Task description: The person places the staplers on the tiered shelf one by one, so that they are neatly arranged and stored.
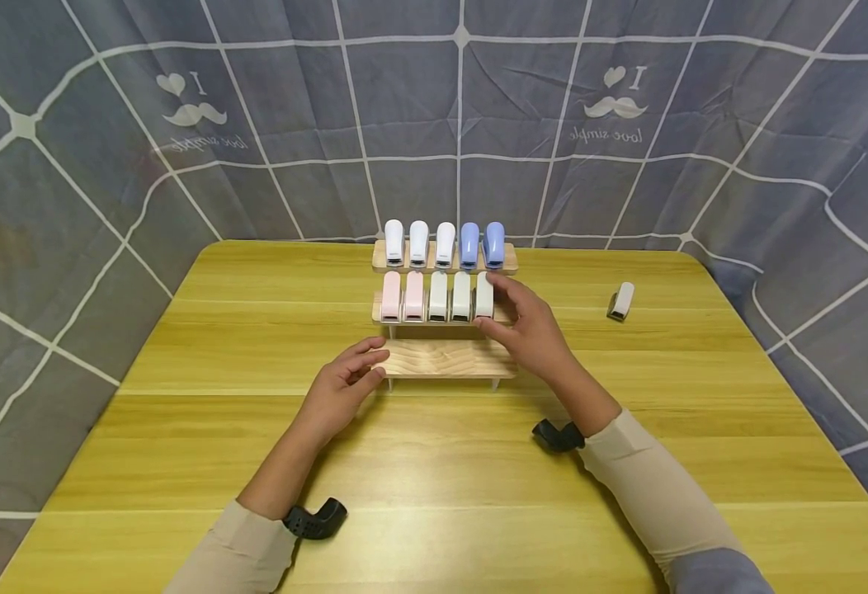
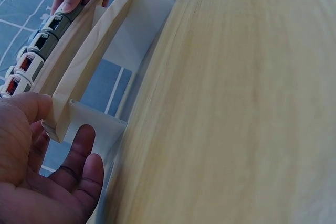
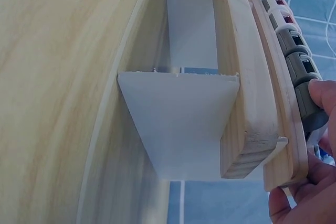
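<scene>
My right hand (image 1: 526, 322) grips the rightmost pale mini stapler (image 1: 484, 295) on the middle shelf, its thumb at the front and fingers behind. Two other pale staplers (image 1: 450, 295) and two pink staplers (image 1: 403, 295) stand in the same row. My left hand (image 1: 341, 392) holds the left end of the lowest wooden shelf (image 1: 445, 359). In the left wrist view its thumb presses the corner of that shelf (image 2: 100, 51), while two fingers hang loosely beside the white leg panel (image 2: 100, 121). From the right wrist, the gripped stapler (image 3: 308, 111) shows a grey base.
Three white staplers (image 1: 419, 242) and two blue staplers (image 1: 482, 244) line the top shelf (image 1: 511, 257). Another pale stapler (image 1: 622, 301) sits on the wooden table (image 1: 256, 330) to the right. A grey checked curtain (image 1: 404, 99) encloses the back and sides.
</scene>
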A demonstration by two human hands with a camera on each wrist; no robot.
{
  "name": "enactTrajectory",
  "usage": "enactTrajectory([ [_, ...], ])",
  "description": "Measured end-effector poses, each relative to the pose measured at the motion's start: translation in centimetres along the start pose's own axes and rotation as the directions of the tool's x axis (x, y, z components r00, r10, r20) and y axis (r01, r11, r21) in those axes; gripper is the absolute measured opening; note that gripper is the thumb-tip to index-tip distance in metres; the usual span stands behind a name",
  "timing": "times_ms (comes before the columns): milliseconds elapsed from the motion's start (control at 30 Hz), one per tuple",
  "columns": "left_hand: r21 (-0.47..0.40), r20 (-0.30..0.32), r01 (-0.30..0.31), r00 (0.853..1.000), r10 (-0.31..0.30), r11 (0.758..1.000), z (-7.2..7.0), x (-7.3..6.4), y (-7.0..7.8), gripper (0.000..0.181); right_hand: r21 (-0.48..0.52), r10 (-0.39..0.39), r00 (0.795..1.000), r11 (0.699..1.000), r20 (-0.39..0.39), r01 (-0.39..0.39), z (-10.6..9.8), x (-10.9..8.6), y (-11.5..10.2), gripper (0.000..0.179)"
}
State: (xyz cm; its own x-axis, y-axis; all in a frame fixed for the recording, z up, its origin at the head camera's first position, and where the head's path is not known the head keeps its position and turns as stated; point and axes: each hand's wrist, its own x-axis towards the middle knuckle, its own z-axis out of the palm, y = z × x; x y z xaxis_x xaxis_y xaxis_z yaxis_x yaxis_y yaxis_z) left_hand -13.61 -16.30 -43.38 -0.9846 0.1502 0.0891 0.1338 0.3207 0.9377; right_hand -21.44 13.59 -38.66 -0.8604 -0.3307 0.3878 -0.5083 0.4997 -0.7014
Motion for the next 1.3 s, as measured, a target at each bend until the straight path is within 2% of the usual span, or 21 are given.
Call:
enactTrajectory([
  [500, -0.04, -0.006, -0.018, 1.0, 0.018, 0.999, 0.1, 0.1, 0.1, 0.032, -0.008, 0.002, 1.0, 1.0, -0.013, -0.002, -0.4, 0.0, -0.4, 0.067],
  [900, -0.022, -0.003, -0.01, 1.0, 0.01, 1.0, 0.0, 0.1, 0.0, 0.032, 0.016, 0.0, 1.0, 1.0, -0.01, 0.0, -0.3, 0.0, -0.2, 0.068],
  [1133, -0.019, -0.005, -0.009, 1.0, 0.009, 1.0, 0.0, 0.0, 0.1, 0.033, 0.051, -0.042, 0.999, 0.998, -0.029, 0.044, -1.4, -0.5, 0.5, 0.062],
  [1300, -0.023, -0.001, -0.009, 1.0, 0.009, 1.0, 0.1, 0.0, 0.1, 0.033, 0.029, -0.052, 0.998, 0.998, -0.034, 0.053, -2.6, -1.5, 1.7, 0.06],
])
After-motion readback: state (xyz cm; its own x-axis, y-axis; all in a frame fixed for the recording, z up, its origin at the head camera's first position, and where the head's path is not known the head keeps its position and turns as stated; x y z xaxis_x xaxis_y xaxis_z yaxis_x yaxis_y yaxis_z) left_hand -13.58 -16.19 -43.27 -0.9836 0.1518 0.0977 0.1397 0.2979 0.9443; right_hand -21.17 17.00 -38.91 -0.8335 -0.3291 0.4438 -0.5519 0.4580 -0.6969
